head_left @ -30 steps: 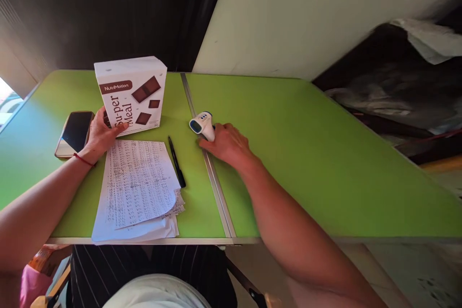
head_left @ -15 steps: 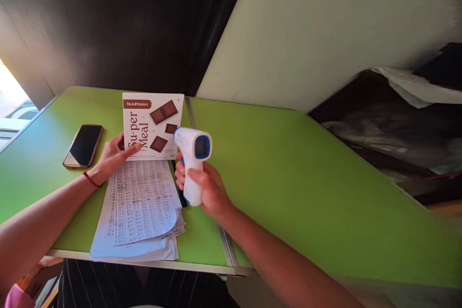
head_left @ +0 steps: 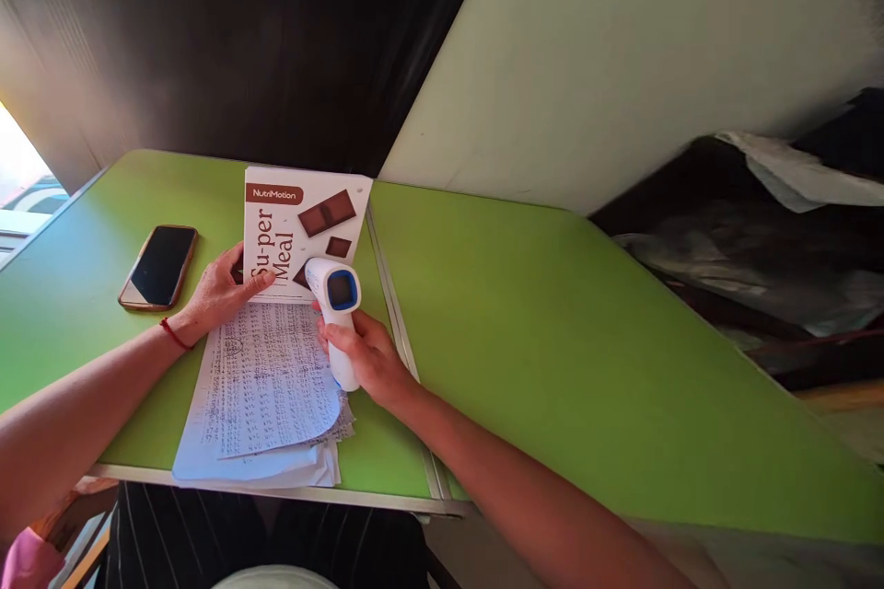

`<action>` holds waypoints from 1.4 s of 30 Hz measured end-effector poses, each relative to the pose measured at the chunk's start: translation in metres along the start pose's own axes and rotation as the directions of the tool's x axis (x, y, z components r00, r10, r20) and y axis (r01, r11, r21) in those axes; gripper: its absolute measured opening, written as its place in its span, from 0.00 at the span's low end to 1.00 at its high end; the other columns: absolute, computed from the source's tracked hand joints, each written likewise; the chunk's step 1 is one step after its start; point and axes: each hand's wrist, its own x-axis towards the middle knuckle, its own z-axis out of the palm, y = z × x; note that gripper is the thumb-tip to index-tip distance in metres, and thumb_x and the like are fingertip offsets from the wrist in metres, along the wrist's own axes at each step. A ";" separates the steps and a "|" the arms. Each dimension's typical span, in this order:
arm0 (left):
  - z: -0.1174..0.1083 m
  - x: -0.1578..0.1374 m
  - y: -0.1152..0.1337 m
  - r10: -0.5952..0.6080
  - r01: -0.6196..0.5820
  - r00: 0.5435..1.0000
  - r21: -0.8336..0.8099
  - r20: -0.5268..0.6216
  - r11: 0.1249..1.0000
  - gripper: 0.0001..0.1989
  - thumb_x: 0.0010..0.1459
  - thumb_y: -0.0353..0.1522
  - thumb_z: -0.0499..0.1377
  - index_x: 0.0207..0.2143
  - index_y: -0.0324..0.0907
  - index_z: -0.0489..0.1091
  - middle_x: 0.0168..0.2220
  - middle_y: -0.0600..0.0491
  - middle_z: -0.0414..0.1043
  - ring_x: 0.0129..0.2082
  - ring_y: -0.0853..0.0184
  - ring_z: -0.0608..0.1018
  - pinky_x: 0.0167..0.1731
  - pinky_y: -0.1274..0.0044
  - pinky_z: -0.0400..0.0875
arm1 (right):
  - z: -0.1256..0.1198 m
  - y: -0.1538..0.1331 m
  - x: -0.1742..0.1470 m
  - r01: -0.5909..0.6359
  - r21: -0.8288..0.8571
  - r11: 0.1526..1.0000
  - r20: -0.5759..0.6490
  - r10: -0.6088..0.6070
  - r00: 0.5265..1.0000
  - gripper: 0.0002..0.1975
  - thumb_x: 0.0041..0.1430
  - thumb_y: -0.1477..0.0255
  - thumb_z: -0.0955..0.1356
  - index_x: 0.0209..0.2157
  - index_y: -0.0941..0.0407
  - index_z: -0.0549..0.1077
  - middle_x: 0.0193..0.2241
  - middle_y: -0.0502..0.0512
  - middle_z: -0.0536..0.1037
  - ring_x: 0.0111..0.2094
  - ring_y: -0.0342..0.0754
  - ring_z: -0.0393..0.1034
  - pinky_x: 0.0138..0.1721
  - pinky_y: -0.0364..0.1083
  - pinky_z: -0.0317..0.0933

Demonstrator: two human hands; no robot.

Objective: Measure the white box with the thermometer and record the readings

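A person's right hand (head_left: 369, 350) was wrapped around the handle of a white handheld thermometer (head_left: 340, 350), its blue-framed screen turned toward the wearer. The left hand (head_left: 225, 290), apart from the right and a little farther to the person's left, clasped the lower left edge of a white NutriMotion "Su-per Meal" box (head_left: 280, 213), thumb across the printed front and the other fingers behind it.

The box stood upright between and just beyond the two hands, its front facing the person. From the right hand it lay ahead and to the left; the left hand, in contact with it, was the nearer. The thermometer's handle ran up from the right hand with a slight leftward lean, and its head pointed away from the person, overlapping the lower right of the box's front. Whether the two touched could not be told.

Below the box, between the forearms, lay a stack of handwritten sheets (head_left: 269, 386). A red cord (head_left: 172, 334) circled the left wrist, and a phone (head_left: 158, 267) lay face up just left of that hand. Right of the right hand, past a metal strip (head_left: 390, 290), stretched the green tabletop (head_left: 587, 368).
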 end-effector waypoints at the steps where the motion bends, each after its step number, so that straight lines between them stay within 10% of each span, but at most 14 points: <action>1: 0.000 0.000 0.001 -0.002 0.002 1.000 -0.017 0.012 1.000 0.28 0.58 0.54 0.66 0.49 0.42 0.77 0.46 0.47 0.84 0.42 0.56 0.84 0.40 0.69 0.80 | 0.001 0.000 -0.001 0.015 -0.027 1.000 -0.007 -0.015 1.000 0.19 0.50 0.52 0.72 0.33 0.53 0.72 0.26 0.47 0.69 0.29 0.46 0.61 0.32 0.49 0.57; 42: -0.007 0.007 -0.003 0.013 -0.019 0.997 0.072 0.081 0.997 0.27 0.58 0.56 0.66 0.47 0.45 0.76 0.44 0.48 0.84 0.41 0.54 0.84 0.38 0.70 0.79 | 0.009 0.005 0.000 -0.014 -0.076 0.997 -0.014 0.013 1.000 0.17 0.51 0.53 0.72 0.31 0.51 0.70 0.22 0.46 0.70 0.24 0.45 0.65 0.25 0.47 0.61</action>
